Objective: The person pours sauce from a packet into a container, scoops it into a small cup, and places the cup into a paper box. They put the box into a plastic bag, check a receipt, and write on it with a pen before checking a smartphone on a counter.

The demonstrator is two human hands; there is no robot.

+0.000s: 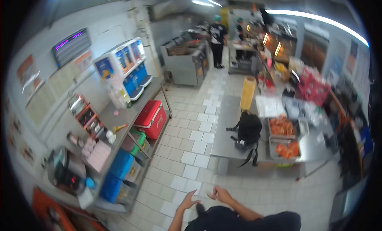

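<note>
My left hand (188,201) is held low in front of my body, thumb and fingers apart, with nothing in it. Beside it, my right hand (221,194) is raised over the floor, its fingers loosely bent and spread, also holding nothing. Neither hand touches anything. Ahead and to the right, a black backpack (249,128) lies on a steel table (225,145), its straps hanging over the front edge. Next to the bag are two metal trays of orange-red food, the farther tray (271,132) and the nearer tray (272,152).
A tiled floor (175,147) runs between the table and a steel counter (126,111) on the left. Under that counter are a red cooler (151,119) and blue bins (115,179). A yellow roll (248,91) stands on the table. Two people stand at the back, one by the fryers (185,60).
</note>
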